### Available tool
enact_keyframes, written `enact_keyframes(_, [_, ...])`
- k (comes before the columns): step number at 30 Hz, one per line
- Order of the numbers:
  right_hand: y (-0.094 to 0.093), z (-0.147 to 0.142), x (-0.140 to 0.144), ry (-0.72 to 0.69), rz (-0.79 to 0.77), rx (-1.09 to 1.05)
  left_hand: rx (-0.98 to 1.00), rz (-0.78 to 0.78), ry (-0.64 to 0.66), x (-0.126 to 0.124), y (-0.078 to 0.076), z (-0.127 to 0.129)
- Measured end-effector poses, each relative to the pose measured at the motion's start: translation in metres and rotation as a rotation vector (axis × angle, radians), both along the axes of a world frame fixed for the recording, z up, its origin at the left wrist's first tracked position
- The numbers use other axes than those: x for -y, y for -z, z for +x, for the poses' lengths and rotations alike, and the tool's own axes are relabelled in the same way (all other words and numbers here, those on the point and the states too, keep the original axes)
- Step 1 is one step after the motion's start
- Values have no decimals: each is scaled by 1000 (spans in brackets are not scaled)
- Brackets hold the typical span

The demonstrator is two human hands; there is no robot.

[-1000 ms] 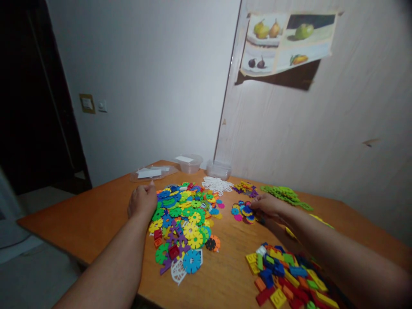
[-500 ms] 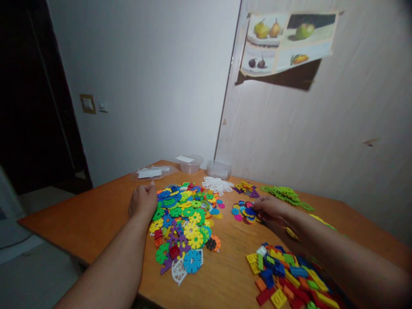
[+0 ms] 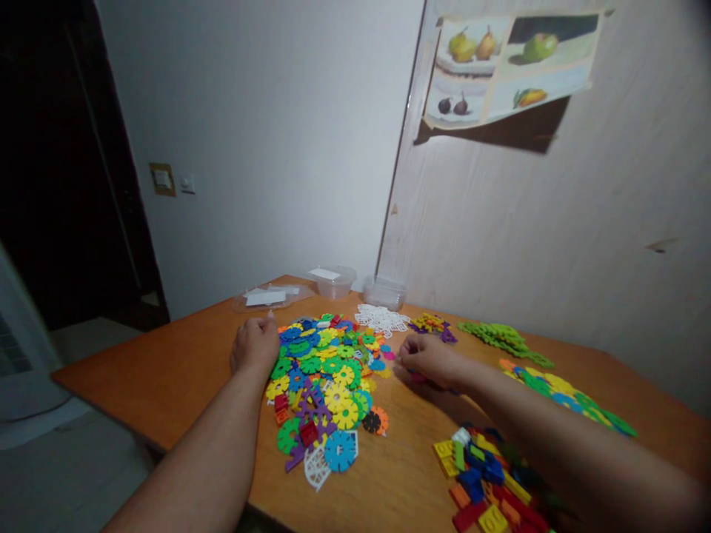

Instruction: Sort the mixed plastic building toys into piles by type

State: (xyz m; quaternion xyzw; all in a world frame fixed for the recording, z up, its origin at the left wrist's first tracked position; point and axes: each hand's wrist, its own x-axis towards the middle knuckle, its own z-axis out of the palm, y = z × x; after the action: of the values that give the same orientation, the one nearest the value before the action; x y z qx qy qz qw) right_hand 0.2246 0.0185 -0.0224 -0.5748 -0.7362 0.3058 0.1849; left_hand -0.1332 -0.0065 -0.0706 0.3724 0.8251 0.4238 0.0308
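My left hand (image 3: 254, 346) rests closed on the table at the left edge of a large mixed pile; its curled fingers hide whatever may be inside. The pile holds many notched plastic discs (image 3: 332, 365) in green, yellow and blue, with purple pieces, red bricks (image 3: 308, 433) and white lattice pieces among them. Right of this pile, my right hand (image 3: 425, 359) has its fingers drawn together above the table. It covers most of a small heap of little discs, and what its fingertips hold, if anything, does not show. A pink small disc (image 3: 389, 356) lies just left of those fingertips.
Building bricks (image 3: 483, 474) lie at the front right, partly under my right forearm. Behind sit white lattice pieces (image 3: 382, 319), yellow and purple pieces (image 3: 432, 324), green pieces (image 3: 500, 338) and larger discs (image 3: 566, 392). Clear plastic containers (image 3: 384, 293) and lids (image 3: 266, 297) stand along the wall.
My right hand has moved left from the right side of the small disc heap, towards the large pile. My left hand keeps its place beside the pile. The view has shifted slightly.
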Motion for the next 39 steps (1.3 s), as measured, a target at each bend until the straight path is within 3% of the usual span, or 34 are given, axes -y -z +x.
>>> enact_keyframes(7, [7,-41,-6,-84,36,110,8,12,-2,1,-1,1])
enact_keyframes(18, [14,-40,-12,-66,-2,67,-12,26,17,3,-4,5])
enact_keyframes(24, [5,-14,-19,18,6,-37,-1,13,13,5,-6,6])
enact_keyframes(29, [-8,31,-23,107,-1,-69,-26,-2,12,3,-3,3])
enact_keyframes(34, [-10,70,-23,172,1,-52,-26,6,3,1,-2,2])
enact_keyframes(39, [-6,65,-22,180,69,-21,-7,6,7,2,-3,2])
